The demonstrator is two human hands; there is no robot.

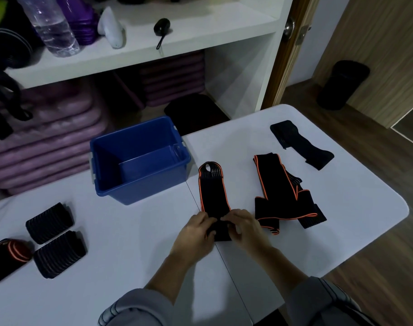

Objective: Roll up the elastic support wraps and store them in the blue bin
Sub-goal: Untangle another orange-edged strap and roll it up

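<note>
A black elastic wrap with orange edging (213, 191) lies stretched out on the white table (135, 243), its looped end pointing away from me. My left hand (196, 231) and my right hand (244, 228) both pinch its near end, where the fabric is folded over. The blue bin (139, 158) stands empty just beyond, to the left. A second orange-edged wrap (283, 194) lies loosely folded to the right, and a plain black wrap (299, 143) lies at the far right.
Two striped black rolls (49, 222) (59, 254) and an orange-striped roll (9, 257) sit at the table's left. Behind stands a white shelf (177, 36) with a water bottle (50, 24); purple mats (43, 142) are stacked below. A black cylinder (343, 84) stands on the floor.
</note>
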